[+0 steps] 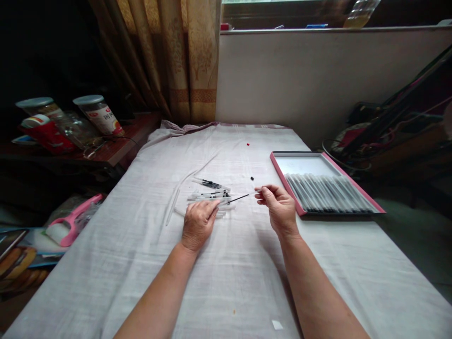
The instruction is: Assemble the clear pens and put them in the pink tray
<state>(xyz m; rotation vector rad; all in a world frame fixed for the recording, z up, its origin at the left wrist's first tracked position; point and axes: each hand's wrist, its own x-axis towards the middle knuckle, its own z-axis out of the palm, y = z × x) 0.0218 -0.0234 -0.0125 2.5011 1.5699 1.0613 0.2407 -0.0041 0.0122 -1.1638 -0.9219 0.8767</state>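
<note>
My left hand (200,221) is closed in a pinch at the near side of a small pile of pen parts. A clear pen barrel (223,201) shows at its fingertips, partly lost among the parts behind. A thin black pen refill (240,198) stretches from that barrel toward my right hand (277,205). The right thumb and fingers pinch the refill's pale end. Clear barrels (197,195) lie just beyond my left hand, with several dark refills (210,183) behind them. A small black piece (252,178) lies on the cloth beyond my right hand.
A pink-edged box (300,207) of clear pens (328,194) stands on the right. Clear strips (173,202) lie left of the pile. A red bit (247,144) is farther back, a white scrap (277,325) nearer. Jars (102,117) occupy the left side table.
</note>
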